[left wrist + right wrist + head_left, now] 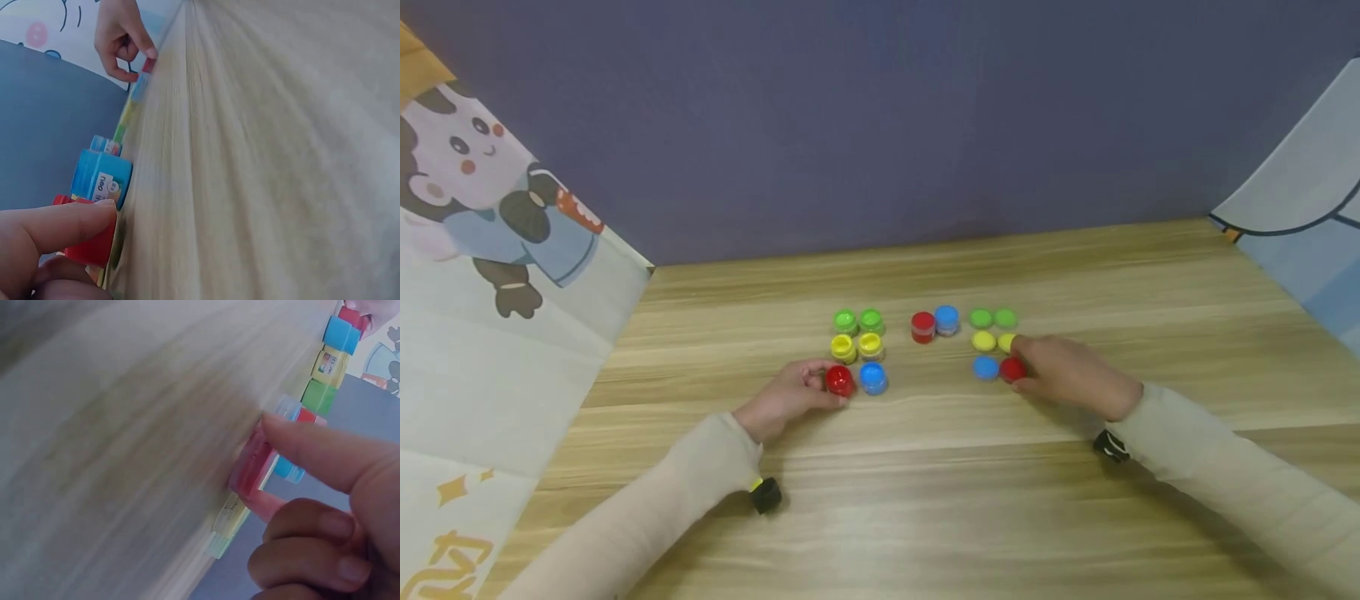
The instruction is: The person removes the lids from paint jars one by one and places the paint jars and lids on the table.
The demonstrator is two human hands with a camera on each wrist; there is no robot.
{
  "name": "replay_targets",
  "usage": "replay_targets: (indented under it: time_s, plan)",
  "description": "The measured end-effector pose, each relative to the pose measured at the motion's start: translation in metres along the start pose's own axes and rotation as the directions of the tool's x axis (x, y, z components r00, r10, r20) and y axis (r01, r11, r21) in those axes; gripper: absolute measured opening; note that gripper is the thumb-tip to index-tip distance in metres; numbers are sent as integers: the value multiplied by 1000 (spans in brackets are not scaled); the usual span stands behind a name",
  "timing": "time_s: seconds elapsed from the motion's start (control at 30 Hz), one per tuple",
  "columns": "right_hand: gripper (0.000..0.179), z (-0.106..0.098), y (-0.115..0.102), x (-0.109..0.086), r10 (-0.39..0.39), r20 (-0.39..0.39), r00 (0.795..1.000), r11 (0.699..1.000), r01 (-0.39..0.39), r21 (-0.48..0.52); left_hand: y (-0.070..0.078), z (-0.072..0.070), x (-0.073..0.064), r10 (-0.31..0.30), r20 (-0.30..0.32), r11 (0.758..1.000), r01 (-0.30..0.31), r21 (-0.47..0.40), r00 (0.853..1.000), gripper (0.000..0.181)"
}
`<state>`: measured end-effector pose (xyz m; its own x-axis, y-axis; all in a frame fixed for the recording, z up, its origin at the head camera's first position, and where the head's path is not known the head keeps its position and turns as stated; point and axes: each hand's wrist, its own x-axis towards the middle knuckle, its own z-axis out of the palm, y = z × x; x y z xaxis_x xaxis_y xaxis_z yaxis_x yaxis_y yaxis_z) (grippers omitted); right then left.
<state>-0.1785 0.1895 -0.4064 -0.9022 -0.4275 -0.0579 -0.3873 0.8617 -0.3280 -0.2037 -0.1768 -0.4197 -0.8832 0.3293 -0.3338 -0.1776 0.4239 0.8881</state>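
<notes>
My left hand (786, 397) grips a small red paint jar (839, 382), which has no lid on, between thumb and fingers. Beside it stands a blue open jar (873, 379); behind are two yellow jars (843, 350) and two green jars (846, 322), also lidless. My right hand (1071, 372) pinches a red lid (251, 465) between thumb and index finger, the other fingers curled in. Around this hand lie a blue lid (986, 368), yellow lids (983, 341), one partly covered by my fingers, and green lids (981, 318).
Between the two groups, toward the back, stand a red lidded jar (922, 328) and a blue lidded jar (947, 321). The wood-grain table (880, 500) meets a dark panel (910, 125) at its far edge. Printed cartoon sheets (467, 292) hang at the sides.
</notes>
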Motion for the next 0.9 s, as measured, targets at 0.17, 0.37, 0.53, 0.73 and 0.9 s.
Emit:
replay_targets:
  time_s: [0.17, 0.37, 0.53, 0.73, 0.9]
  plan:
    - [29, -3, -1, 3, 10, 4, 1000, 1000, -10, 2, -3, -2, 6, 7, -9, 1000, -7, 19, 1000, 50]
    - [41, -11, -13, 13, 12, -27, 1000, 1000, -12, 20, 0, 0, 8, 5, -32, 999, -4, 36, 999, 49]
    - [47, -14, -28, 27, 6, -70, 998, 1000, -7, -8, 0, 2, 8, 10, -54, 999, -7, 38, 999, 49]
    - [51, -14, -34, 48, -12, -137, 991, 997, 1, -78, 0, 2, 7, 14, -67, 1000, -13, 14, 998, 53]
    - [53, -15, -36, 64, -15, -136, 991, 996, 3, -87, 3, 3, 6, 21, -85, 1000, -19, 22, 996, 57]
